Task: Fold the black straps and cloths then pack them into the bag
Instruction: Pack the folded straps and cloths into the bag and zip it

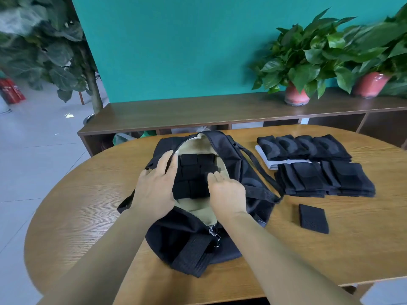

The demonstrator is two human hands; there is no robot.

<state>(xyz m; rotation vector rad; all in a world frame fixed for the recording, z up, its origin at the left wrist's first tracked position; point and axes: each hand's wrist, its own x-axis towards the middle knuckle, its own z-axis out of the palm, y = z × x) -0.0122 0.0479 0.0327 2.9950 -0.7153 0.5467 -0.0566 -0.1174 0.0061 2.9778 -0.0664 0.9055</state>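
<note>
**Both hands at the open bag, folded pieces packed inside**

Head view: a black bag (pixel 231 164) lies unzipped on the wooden table (pixel 88 205), its tan lining showing. Inside it sits a block of folded black straps (pixel 193 175), laid in neat rows. The left hand (pixel 154 186) rests on the bag's left rim, fingers nearly straight, fingertips touching the edge of the opening beside the block; its grip is released, holding nothing. The right hand (pixel 226 192) hovers at the block's right edge with loosely curled fingers; its grip also looks released, though whether the fingertips touch the straps cannot be told.

To the right of the bag, well apart, two rows of folded black cloths (pixel 326 177) wait on the table. A single folded black piece (pixel 313 219) lies nearer, just below them.
</note>
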